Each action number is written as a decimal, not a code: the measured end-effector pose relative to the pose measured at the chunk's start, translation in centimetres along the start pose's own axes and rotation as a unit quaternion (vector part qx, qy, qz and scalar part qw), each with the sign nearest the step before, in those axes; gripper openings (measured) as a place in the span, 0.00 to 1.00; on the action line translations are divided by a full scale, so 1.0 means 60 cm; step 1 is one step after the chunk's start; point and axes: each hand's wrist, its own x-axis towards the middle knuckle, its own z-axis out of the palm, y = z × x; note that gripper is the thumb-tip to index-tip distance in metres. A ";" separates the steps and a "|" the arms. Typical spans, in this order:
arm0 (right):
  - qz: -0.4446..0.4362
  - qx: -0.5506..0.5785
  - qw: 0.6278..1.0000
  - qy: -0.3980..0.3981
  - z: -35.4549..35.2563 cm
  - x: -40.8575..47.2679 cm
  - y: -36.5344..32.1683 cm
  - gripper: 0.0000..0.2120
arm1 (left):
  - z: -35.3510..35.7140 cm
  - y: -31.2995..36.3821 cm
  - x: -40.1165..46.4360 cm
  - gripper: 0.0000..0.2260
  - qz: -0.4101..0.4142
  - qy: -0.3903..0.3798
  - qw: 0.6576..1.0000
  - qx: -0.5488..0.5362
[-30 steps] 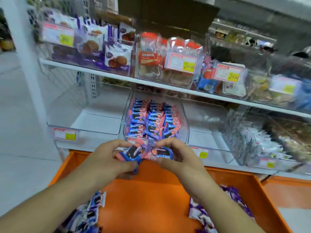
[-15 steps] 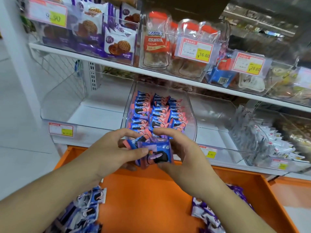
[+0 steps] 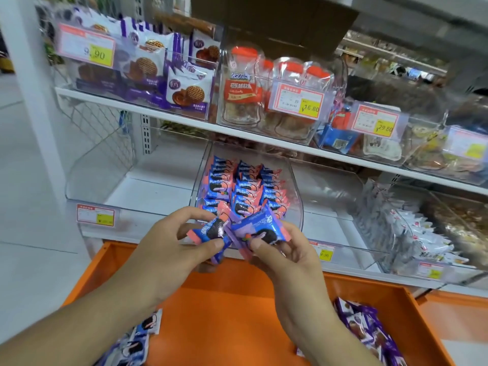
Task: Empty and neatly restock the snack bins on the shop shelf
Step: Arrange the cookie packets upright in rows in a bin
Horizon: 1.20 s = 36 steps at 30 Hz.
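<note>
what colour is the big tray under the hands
Orange, plain with no pattern. The tray shows best in the head view, below both hands.

Purple packets (image 3: 369, 336) cut off below

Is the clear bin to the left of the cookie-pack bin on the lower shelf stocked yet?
No. The left clear bin shows only its bare floor, while the middle bin beside it holds rows of blue-and-pink cookie packs.

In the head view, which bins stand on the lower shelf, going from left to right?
Empty clear bin → bin of blue-and-pink cookie packets → second empty clear bin → bin of white snack packets. What lies further right is too blurred to name.
</note>
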 end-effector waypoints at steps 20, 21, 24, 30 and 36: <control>-0.145 -0.613 0.770 -0.098 0.090 0.351 0.054 0.10 | -0.113 -0.022 0.119 0.12 0.036 0.043 0.968 0.244; -0.167 -0.629 0.753 -0.097 0.089 0.358 0.065 0.11 | -0.113 -0.022 0.121 0.12 0.033 0.042 0.970 0.238; -0.182 -0.664 0.721 -0.080 0.077 0.373 0.091 0.11 | -0.107 -0.022 0.124 0.13 0.027 0.035 0.973 0.225; -0.157 -0.629 0.758 -0.066 0.070 0.348 0.071 0.14 | -0.099 -0.021 0.122 0.12 0.028 0.027 0.973 0.227; -0.088 -0.365 0.908 -0.183 0.087 0.218 -0.021 0.07 | -0.091 -0.017 0.119 0.10 0.045 0.034 0.973 0.224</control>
